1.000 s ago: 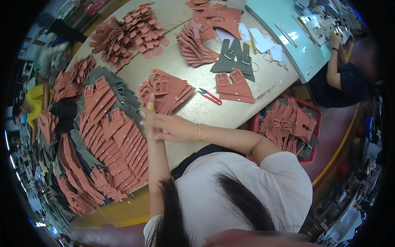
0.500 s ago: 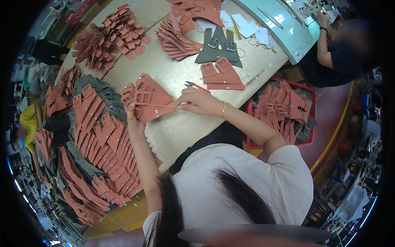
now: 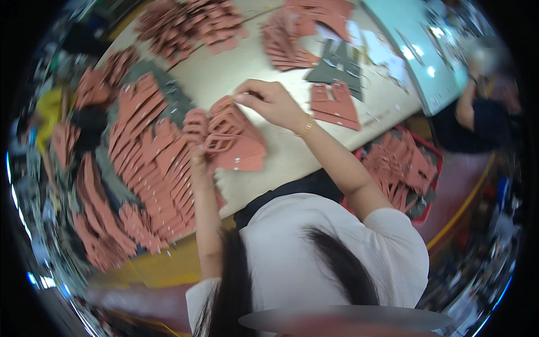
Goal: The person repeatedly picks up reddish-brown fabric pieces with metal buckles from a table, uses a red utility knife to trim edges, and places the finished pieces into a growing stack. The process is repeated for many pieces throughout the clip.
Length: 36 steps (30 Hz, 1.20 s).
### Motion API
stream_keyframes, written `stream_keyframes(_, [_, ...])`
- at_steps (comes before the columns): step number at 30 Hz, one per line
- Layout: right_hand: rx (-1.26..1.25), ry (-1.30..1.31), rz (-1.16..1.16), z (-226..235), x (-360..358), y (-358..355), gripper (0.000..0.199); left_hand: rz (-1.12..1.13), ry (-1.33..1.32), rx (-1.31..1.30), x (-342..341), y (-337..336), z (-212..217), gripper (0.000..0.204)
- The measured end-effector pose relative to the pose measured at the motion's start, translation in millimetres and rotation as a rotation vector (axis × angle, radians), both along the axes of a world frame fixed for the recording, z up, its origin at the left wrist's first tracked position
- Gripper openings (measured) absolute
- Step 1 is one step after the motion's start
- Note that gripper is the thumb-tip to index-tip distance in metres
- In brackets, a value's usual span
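My left hand is closed around a small bundle of salmon-coloured strap pieces with covered square buckles, held above the near side of the table. Just past the bundle's upper edge is my right hand, its fingers bent and thumb pressed in; whatever they pinch is too blurred to make out. Beside the bundle, to the left, overlapping rows of similar salmon pieces cover the table. Right of my right hand lie a flat salmon pair with buckles and a dark green pair.
Heaps of salmon pieces and a fanned stack lie along the far side of the table. A red crate of pieces stands right of me. Beyond a pale green table, a person sits; another in yellow is at far left.
My right hand has gone from the bundle's right side up to its top edge. The bundle has turned, and the thread stretched across it no longer shows. The whole view has shifted.
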State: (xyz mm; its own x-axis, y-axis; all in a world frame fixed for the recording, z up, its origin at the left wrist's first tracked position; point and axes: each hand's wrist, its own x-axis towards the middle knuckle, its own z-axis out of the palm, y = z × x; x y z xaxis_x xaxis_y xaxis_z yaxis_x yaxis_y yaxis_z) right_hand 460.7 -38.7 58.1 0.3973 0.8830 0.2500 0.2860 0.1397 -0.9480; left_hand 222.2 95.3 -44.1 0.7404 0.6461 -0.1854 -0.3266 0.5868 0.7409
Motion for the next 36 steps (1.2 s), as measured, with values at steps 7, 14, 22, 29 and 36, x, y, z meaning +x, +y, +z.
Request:
stream_keyframes(7, [-0.217, -0.039, -0.018, -5.9, -5.6, -25.7, 0.016, 0.228, -0.306, -0.230, 16.7, -49.1, 13.4, 0.075])
stream_keyframes(14, [-0.082, -0.157, -0.030, -2.1, -12.7, -49.7, 0.008, -0.033, -0.076, -0.439, 6.6, -40.8, 19.3, 0.083])
stream_keyframes(22, [0.156, -0.181, 0.040, 62.1, -15.2, 1.3, 0.003, -0.274, 0.015, -0.045, 19.9, -63.0, 34.1, 0.066])
stream_keyframes(29, [-0.035, 0.046, 0.469, 65.7, -28.4, -2.1, 0.011, -0.119, 0.308, 0.327, 13.2, -45.8, 31.8, 0.065])
stream_keyframes(36, [0.019, 0.393, 0.081, 22.8, 23.5, 34.7, 0.015, -0.082, 0.029, 0.080, -4.1, -60.7, 20.2, 0.070])
